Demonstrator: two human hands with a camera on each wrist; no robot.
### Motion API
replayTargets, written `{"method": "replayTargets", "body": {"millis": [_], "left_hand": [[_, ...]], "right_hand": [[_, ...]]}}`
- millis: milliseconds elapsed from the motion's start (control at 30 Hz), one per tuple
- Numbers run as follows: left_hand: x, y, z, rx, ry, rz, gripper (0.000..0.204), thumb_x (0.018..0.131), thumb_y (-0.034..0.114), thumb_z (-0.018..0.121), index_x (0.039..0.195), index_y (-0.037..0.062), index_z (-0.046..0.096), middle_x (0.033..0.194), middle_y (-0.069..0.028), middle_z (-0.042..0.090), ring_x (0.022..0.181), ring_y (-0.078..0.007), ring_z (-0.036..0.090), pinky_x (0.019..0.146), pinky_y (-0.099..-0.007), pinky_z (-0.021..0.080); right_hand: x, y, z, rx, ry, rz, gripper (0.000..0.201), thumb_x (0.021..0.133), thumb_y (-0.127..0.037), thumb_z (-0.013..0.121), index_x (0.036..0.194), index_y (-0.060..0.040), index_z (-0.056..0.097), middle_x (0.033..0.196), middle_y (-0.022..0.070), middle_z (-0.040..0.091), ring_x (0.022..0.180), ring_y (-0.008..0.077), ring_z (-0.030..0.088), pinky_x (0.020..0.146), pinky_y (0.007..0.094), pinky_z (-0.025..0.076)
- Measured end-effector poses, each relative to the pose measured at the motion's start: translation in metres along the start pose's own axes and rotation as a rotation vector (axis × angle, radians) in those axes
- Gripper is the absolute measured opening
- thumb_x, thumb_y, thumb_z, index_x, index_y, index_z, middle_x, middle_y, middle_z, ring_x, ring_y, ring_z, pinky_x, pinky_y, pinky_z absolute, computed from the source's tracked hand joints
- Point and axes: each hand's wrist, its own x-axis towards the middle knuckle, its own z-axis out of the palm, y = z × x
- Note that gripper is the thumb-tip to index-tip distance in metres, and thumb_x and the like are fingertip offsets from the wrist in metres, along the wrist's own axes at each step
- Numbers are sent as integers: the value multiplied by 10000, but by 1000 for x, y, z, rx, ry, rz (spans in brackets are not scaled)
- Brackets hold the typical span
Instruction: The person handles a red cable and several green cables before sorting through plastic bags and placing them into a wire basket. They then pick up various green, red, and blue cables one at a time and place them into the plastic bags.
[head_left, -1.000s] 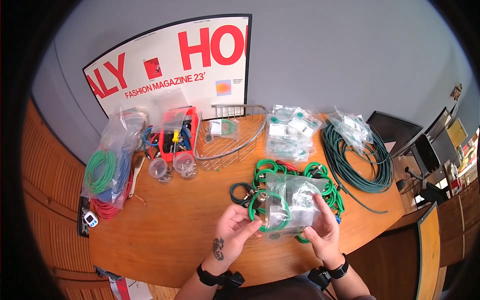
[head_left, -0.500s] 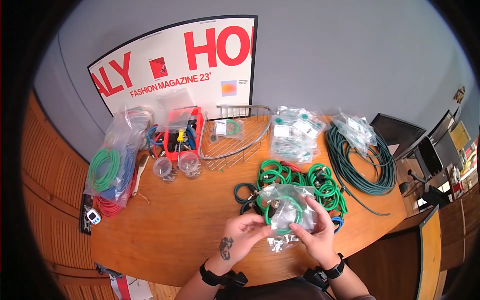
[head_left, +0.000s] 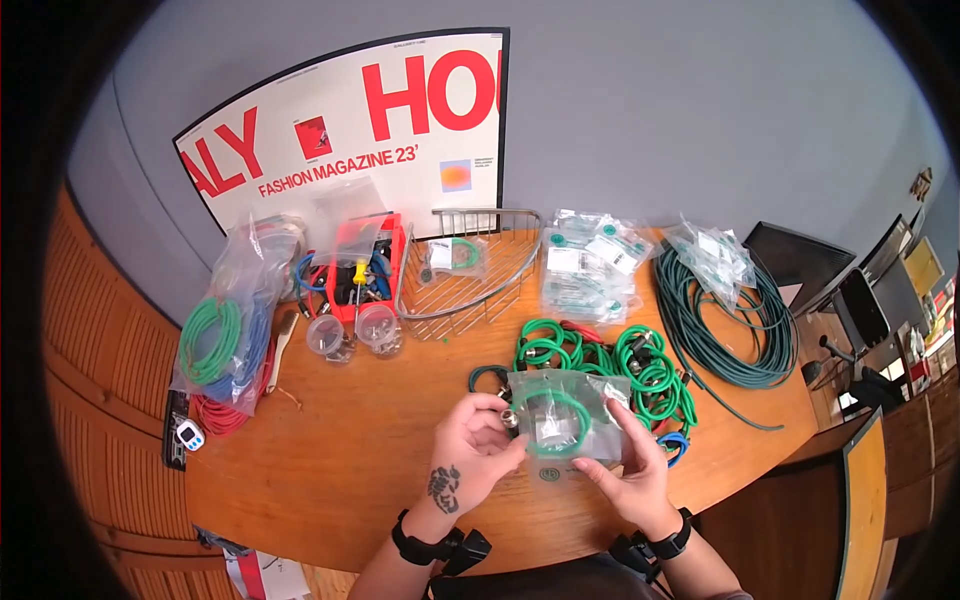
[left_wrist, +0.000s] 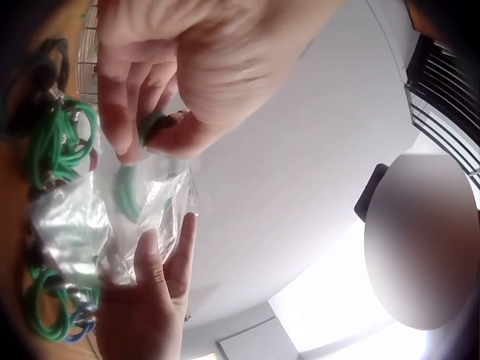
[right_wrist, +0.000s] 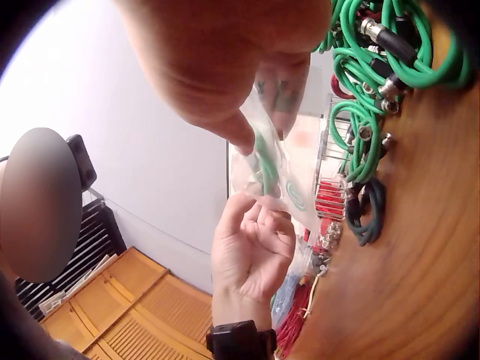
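Note:
A coiled green cable [head_left: 582, 415] lies mostly inside a clear plastic bag [head_left: 610, 385], seen through its film. My left hand [head_left: 468, 450] pinches the cable and bag edge between thumb and fingers, with a silver connector [head_left: 510, 418] by the fingertips. On the other side, my right hand [head_left: 638, 482] grips the bag between thumb and fingers. In the left wrist view a short piece of green cable [left_wrist: 153, 126] shows between the left fingers, above the bag. The bag is held up over the table, in front of a pile of coiled green cables [head_left: 655, 375].
A large dark green cable coil [head_left: 690, 345] lies at the right, partly under clear packets [head_left: 708, 262]. More packets [head_left: 590, 270] lie behind the pile. A wire rack [head_left: 480, 290], a red bin [head_left: 395, 265], small clear cups [head_left: 378, 325] and bagged cables [head_left: 215, 340] stand leftward.
The green cable has gone from beside and in front of the bag to mostly inside it. The left hand has followed to the bag's left edge, while the right hand keeps hold of the bag.

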Motion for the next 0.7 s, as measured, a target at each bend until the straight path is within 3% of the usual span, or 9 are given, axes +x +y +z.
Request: {"method": "replayTargets", "body": {"millis": [133, 267, 333, 367, 433, 567, 633, 667, 700], "left_hand": [[-1, 5, 2, -199, 50, 23, 254, 805, -29, 736, 971, -19, 544, 870, -84, 672, 706, -102, 652, 577, -225, 536], [2, 3, -8, -70, -53, 13, 245, 795, -18, 760, 928, -3, 555, 889, -89, 689, 729, -101, 658, 590, -216, 520], [0, 14, -9, -21, -91, -194, 262, 781, 3, 788, 920, 8, 565, 882, -91, 705, 771, -95, 660, 620, -215, 503], [0, 9, -8, -21, -92, -195, 262, 781, 3, 788, 920, 8, 565, 882, -91, 705, 771, -95, 660, 620, -215, 503], [1, -5, -5, -165, -96, -42, 276, 783, 15, 793, 949, -2, 573, 852, -83, 710, 788, -92, 659, 639, -213, 491], [0, -7, -10, -26, -165, -119, 266, 796, 6, 780, 973, -19, 583, 845, -82, 708, 808, -100, 665, 649, -217, 497], [-3, 1, -5, -73, -176, -125, 177, 796, 38, 785, 902, 24, 644, 752, -29, 675, 539, -34, 534, 460, -209, 383], [-4, 5, -5, -72, -176, -125, 177, 796, 38, 785, 902, 24, 644, 752, -29, 675, 539, -34, 534, 460, -209, 383], [-5, 10, -6, -2, -226, -162, 165, 831, 40, 755, 946, -2, 644, 805, -55, 696, 639, -53, 588, 540, -207, 433]], "right_hand": [[-1, -1, -1, -217, -61, -82, 758, 754, -61, 825, 1408, 13, 450, 1442, 200, 464, 1317, 304, 478, 1064, 382, 412], [2, -9, -1, -265, -102, -113, 795, 751, -94, 833, 1424, 12, 424, 1462, 213, 433, 1334, 337, 455, 1079, 407, 394], [4, -13, 0, -332, -114, -223, 828, 766, -114, 824, 1453, 7, 377, 1469, 219, 423, 1356, 350, 426, 1102, 423, 366], [4, -13, 0, -333, -113, -223, 828, 766, -114, 824, 1453, 7, 377, 1469, 219, 423, 1356, 350, 426, 1102, 423, 366], [2, -12, -1, -264, -178, -166, 881, 789, -128, 807, 1493, 4, 294, 1497, 208, 387, 1386, 339, 384, 1121, 417, 335], [3, -9, 1, 31, -221, 21, 920, 806, -138, 795, 1516, 2, 227, 1534, 185, 328, 1409, 317, 345, 1131, 404, 314], [6, -12, -1, -47, -289, 22, 937, 823, -140, 781, 1532, -10, 182, 1557, 177, 275, 1422, 295, 316, 1140, 393, 292], [7, -10, -1, -46, -290, 22, 937, 823, -140, 781, 1532, -10, 182, 1557, 177, 275, 1422, 295, 316, 1140, 393, 292], [7, -7, -1, 3, -284, 50, 914, 821, -103, 777, 1527, -14, 204, 1543, 173, 294, 1407, 282, 335, 1128, 383, 314]]}}
